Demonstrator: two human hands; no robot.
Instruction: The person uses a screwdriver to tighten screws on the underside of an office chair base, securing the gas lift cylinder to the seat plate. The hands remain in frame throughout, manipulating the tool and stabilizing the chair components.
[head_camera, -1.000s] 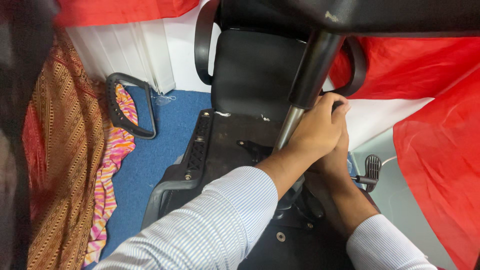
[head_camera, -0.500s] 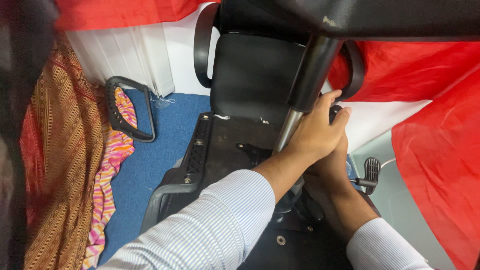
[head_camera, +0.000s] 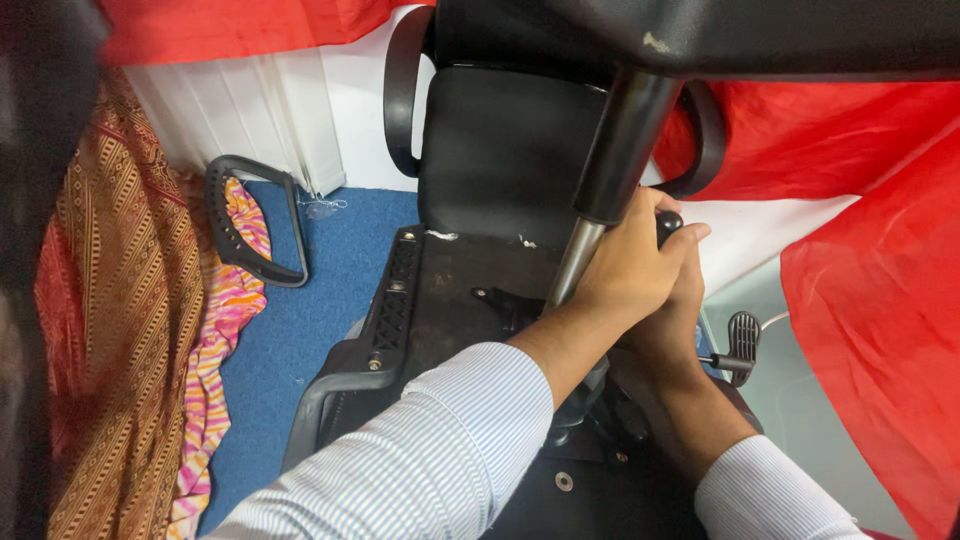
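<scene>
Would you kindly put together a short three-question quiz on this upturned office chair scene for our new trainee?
1. True or false: the left hand lies over the right hand, beside the metal column of the upturned office chair.
2. Multiple choice: the loose armrest lies on A) the red cloth, B) the blue carpet, C) the chair seat.
3. Fill in: the black lever sticks out towards the ____ cloth.

Key: 1 true; 2 B; 3 red.
</scene>
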